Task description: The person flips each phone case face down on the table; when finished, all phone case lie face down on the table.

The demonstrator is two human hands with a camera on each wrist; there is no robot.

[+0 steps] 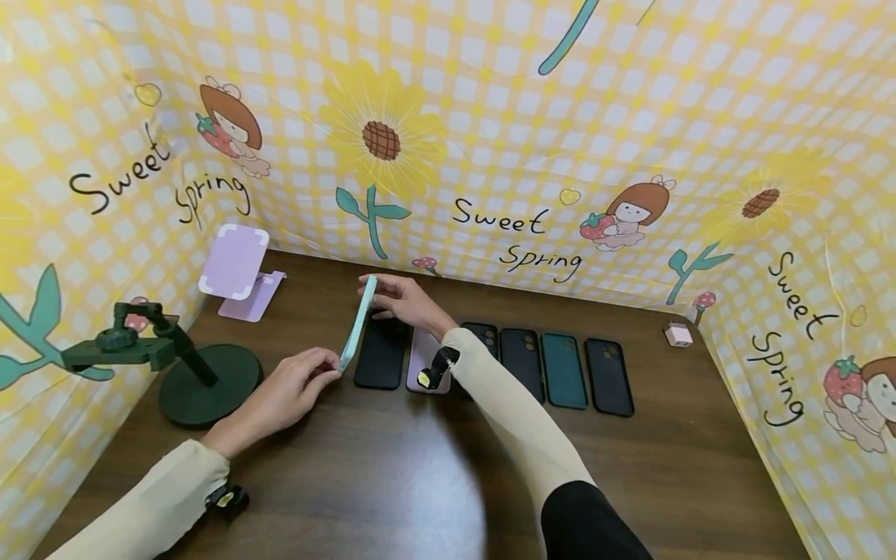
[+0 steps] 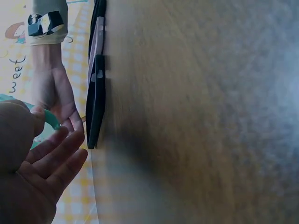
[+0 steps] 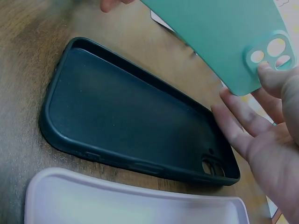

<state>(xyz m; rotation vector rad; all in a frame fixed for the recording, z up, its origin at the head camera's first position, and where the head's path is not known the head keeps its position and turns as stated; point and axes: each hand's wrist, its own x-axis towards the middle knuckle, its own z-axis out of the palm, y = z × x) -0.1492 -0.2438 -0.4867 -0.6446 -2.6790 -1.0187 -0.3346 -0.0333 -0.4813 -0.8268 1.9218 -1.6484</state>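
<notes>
A mint-green phone case is held on edge above the table, seen nearly side-on in the head view. My left hand pinches its near end between thumb and fingers. At the far end, my right hand grips it, the thumb beside the camera cutouts in the right wrist view. Below it a black phone case lies with its hollow side up, and a pale purple phone case is beside that. In the left wrist view the green case is mostly hidden behind my left hand.
Several more cases continue the row rightward, including a teal case and a dark case. A purple stand and a dark green round-based stand are on the left. A small pink charger sits far right. Patterned cloth surrounds the table.
</notes>
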